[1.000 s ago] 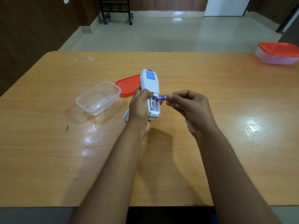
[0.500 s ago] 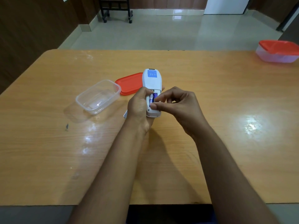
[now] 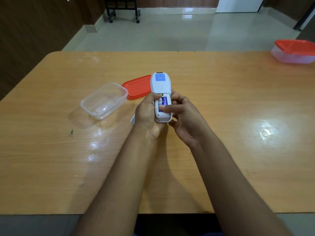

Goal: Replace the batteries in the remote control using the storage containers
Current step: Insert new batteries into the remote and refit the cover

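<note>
A white remote control [image 3: 160, 84] lies back-up in my left hand [image 3: 147, 113], its battery bay uncovered. Two batteries [image 3: 162, 102] sit side by side in the bay, the right one purple. My right hand [image 3: 183, 114] wraps the remote's right side, and its thumb presses on the near end of the purple battery. A clear open container [image 3: 104, 100], holding nothing, stands on the table to the left, with its red lid [image 3: 136, 86] lying flat behind the remote. A small white piece [image 3: 133, 119], partly hidden, shows under my left hand.
A second clear container with a red lid on [image 3: 294, 51] sits at the table's far right corner. The wooden table [image 3: 238, 99] has a dark speck [image 3: 71, 132] on its left part. A black wheeled stand [image 3: 123, 9] is on the floor beyond.
My right hand carried the purple battery from beside the remote into the bay. Its thumb now presses the battery down next to the first one.
</note>
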